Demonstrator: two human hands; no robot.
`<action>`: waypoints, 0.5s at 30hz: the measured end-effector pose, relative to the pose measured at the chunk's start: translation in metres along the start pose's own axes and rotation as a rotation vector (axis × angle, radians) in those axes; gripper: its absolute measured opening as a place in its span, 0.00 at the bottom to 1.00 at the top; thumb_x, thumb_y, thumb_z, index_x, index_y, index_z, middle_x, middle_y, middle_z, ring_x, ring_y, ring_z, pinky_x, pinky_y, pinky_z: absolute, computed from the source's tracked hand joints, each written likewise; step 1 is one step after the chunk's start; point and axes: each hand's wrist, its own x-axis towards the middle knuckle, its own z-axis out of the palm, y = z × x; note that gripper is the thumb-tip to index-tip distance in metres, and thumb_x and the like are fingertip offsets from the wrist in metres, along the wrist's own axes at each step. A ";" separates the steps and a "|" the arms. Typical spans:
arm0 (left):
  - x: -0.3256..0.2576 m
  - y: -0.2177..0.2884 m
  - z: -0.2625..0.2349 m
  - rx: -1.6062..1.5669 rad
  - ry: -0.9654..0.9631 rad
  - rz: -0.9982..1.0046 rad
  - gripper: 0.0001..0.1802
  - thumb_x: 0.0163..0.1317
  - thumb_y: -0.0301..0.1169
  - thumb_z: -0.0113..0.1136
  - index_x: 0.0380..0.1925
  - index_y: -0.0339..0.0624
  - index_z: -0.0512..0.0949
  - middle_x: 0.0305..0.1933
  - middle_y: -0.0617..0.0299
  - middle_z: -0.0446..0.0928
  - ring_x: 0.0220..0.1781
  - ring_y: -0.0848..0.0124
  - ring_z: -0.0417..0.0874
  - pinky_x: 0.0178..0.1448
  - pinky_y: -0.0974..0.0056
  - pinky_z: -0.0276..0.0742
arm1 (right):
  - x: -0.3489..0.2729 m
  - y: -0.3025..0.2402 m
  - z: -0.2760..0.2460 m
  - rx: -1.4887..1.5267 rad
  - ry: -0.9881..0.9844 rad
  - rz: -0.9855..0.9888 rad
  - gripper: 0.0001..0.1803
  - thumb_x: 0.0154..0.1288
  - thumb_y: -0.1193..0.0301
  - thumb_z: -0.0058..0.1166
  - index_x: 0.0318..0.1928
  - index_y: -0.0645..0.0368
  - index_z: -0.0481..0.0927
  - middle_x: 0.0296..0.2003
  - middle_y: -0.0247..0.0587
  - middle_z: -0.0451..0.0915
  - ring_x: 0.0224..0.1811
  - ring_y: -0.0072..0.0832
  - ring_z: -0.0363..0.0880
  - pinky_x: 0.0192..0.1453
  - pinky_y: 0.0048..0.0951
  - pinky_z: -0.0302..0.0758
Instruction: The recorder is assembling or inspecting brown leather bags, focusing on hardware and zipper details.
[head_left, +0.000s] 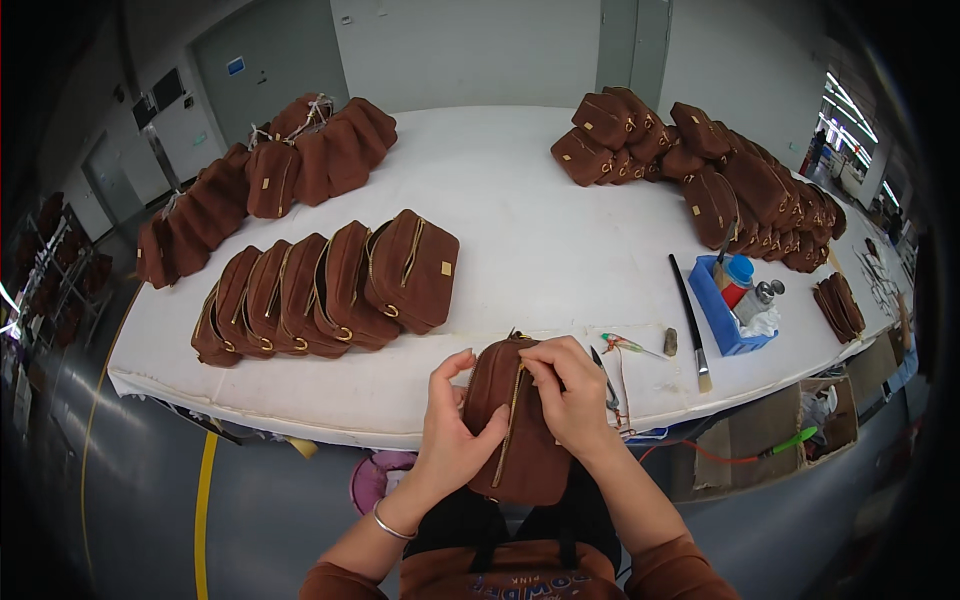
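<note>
At the near edge of the white table (520, 230): one brown suede-like pouch (520, 440) held upright above the lap, gold zipper running down its front. Left hand (450, 430) cups the pouch's left side, thumb pressed on the front, fingers curled around it. Right hand (570, 390) grips the top right, fingertips pinched narrow at the zipper.
</note>
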 end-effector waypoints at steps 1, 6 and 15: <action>0.004 0.005 -0.004 0.150 -0.030 0.047 0.37 0.57 0.21 0.63 0.65 0.38 0.57 0.67 0.52 0.58 0.56 0.70 0.73 0.62 0.65 0.71 | 0.001 -0.002 0.000 0.019 -0.019 -0.001 0.07 0.61 0.85 0.57 0.40 0.65 0.81 0.33 0.44 0.79 0.31 0.30 0.80 0.34 0.27 0.76; 0.019 0.021 -0.013 0.500 -0.173 0.268 0.42 0.50 0.22 0.65 0.66 0.38 0.60 0.69 0.44 0.58 0.68 0.50 0.67 0.67 0.57 0.69 | -0.002 -0.001 0.004 0.091 -0.072 -0.005 0.06 0.62 0.84 0.56 0.40 0.66 0.81 0.34 0.44 0.79 0.31 0.30 0.81 0.35 0.25 0.77; 0.029 0.022 -0.022 0.299 -0.449 0.139 0.42 0.47 0.21 0.62 0.67 0.42 0.62 0.71 0.47 0.57 0.72 0.50 0.63 0.71 0.55 0.65 | 0.000 -0.002 -0.002 0.262 -0.172 0.240 0.06 0.63 0.83 0.56 0.40 0.66 0.81 0.34 0.42 0.80 0.31 0.28 0.81 0.35 0.26 0.77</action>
